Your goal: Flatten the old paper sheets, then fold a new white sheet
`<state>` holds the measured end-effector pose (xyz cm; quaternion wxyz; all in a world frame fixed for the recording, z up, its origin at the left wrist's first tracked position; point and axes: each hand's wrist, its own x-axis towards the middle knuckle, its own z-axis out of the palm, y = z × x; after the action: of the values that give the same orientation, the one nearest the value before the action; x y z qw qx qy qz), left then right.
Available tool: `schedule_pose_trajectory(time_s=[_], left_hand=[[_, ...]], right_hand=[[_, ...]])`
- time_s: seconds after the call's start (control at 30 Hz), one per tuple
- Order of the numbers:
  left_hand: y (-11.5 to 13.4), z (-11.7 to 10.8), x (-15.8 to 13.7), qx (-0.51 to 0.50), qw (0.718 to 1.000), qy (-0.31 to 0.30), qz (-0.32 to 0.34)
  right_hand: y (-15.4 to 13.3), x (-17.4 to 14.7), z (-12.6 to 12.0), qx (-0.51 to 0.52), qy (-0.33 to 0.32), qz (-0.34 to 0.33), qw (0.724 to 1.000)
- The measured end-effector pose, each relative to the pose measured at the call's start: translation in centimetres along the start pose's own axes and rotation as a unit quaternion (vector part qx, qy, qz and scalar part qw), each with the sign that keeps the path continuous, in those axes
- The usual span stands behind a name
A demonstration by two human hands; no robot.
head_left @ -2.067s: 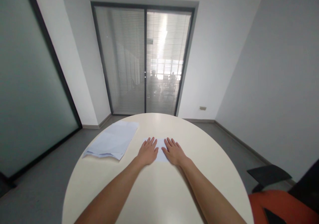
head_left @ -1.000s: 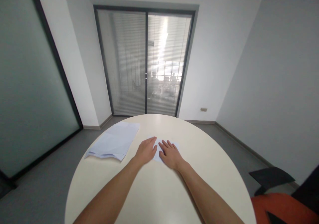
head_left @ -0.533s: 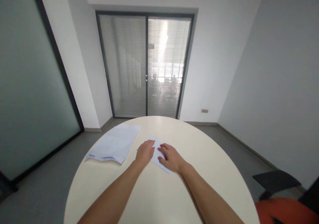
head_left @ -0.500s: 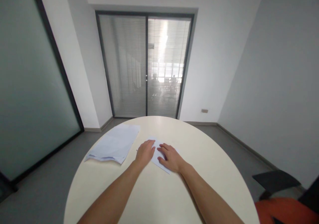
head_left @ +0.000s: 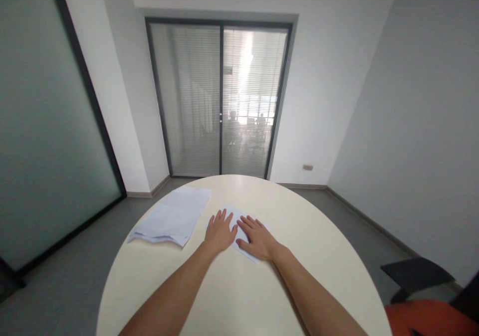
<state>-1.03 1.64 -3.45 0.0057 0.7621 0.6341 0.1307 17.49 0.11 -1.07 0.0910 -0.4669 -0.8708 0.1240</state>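
Observation:
A small folded white paper (head_left: 239, 234) lies skewed on the round cream table (head_left: 239, 286), its corners pointing away and toward me. My left hand (head_left: 220, 232) rests flat on its left part with fingers spread. Flat beside it, my right hand (head_left: 257, 238) presses the right part, fingers pointing up-left. Both hands hide most of the sheet.
A loose stack of white sheets (head_left: 172, 216) lies on the table's far left. An orange and black chair (head_left: 430, 301) stands at the lower right. Glass doors with blinds (head_left: 220, 96) are straight ahead, a frosted glass wall (head_left: 41, 126) is on the left.
The small paper has turned from square-on to skewed under my hands. My left hand's fingers, curled half a second ago, are now spread flat.

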Motion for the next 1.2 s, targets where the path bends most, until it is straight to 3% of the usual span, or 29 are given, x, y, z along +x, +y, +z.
schedule_pose_trajectory(time_s=[0.17, 0.33, 0.47, 0.57, 0.73, 0.83, 1.07, 1.2], left_hand=[[0.0, -0.2, -0.1, 0.009, 0.998, 0.052, -0.036], [0.0, -0.3, -0.2, -0.066, 0.99, 0.044, 0.116], [-0.1, -0.3, -0.5, -0.101, 0.979, 0.027, 0.176], [0.2, -0.5, -0.8, -0.087, 0.981, 0.033, 0.172], [0.9, -0.5, -1.1, -0.042, 0.995, 0.046, 0.083], [1.0, -0.3, -1.0, -0.038, 0.996, 0.042, 0.064], [0.5, -0.6, -0.8, -0.075, 0.987, 0.035, 0.137], [0.3, -0.8, -0.9, -0.095, 0.981, 0.03, 0.169]], right_hand=[[-0.4, -0.3, -0.3, -0.012, 0.016, -0.008, 1.0], [-1.2, -0.2, -1.3, -0.035, 0.088, 0.021, 0.995], [-0.7, 0.1, -1.0, -0.029, 0.147, 0.068, 0.986], [-0.1, 0.1, -0.5, -0.035, 0.157, 0.056, 0.985], [0.3, 0.2, -0.6, -0.061, 0.149, 0.069, 0.984], [0.2, 0.2, -0.8, -0.052, 0.152, 0.051, 0.986], [0.3, 0.5, 0.1, 0.025, 0.166, 0.003, 0.986], [1.3, 0.9, 1.2, 0.014, 0.142, -0.021, 0.99]])
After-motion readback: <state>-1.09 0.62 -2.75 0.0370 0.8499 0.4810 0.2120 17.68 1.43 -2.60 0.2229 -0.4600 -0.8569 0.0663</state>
